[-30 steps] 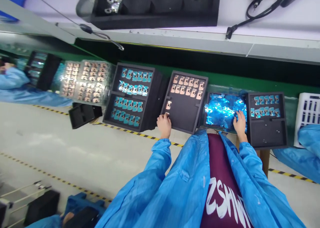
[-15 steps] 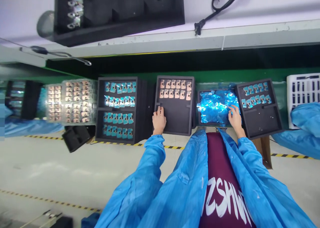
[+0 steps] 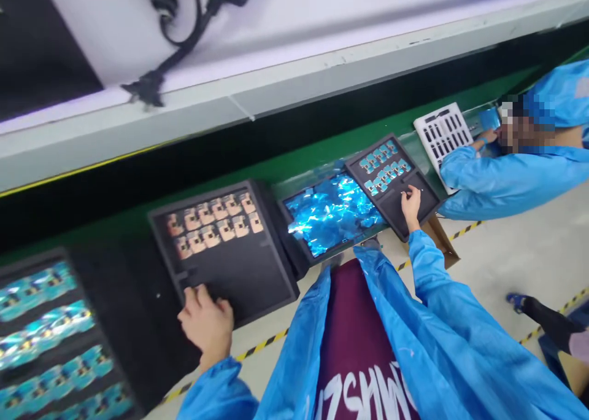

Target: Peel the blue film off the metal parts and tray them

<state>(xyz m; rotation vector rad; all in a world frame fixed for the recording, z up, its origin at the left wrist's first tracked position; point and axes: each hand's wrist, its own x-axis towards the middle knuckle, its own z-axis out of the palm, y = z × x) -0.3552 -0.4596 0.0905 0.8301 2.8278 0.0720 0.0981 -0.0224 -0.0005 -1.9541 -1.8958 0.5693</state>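
My left hand (image 3: 208, 325) rests on the lower left edge of a black foam tray (image 3: 253, 285), its fingers bent and apart with nothing seen in them. Two rows of copper-coloured metal parts (image 3: 211, 236) lie in the tray's upper half. My right hand (image 3: 411, 208) is over the lower compartment of a second black tray (image 3: 393, 208), fingers drawn together; whatever they hold is too small to make out. In that tray's upper compartment are two rows of parts with blue film (image 3: 389, 175). Between the trays sits a box heaped with shiny blue film pieces (image 3: 334, 214).
A larger black tray of blue-filmed parts (image 3: 55, 334) stands at left. At right, a co-worker in a blue gown (image 3: 515, 180) reaches beside a white slotted tray (image 3: 444, 131). A shelf edge (image 3: 276, 82) with a black plug cable (image 3: 156, 82) crosses above. A cardboard box (image 3: 439, 242) is below.
My right hand has moved from the blue film box to the tray at its right. My left hand stays at its tray's edge. The view has turned right, bringing the co-worker into sight.
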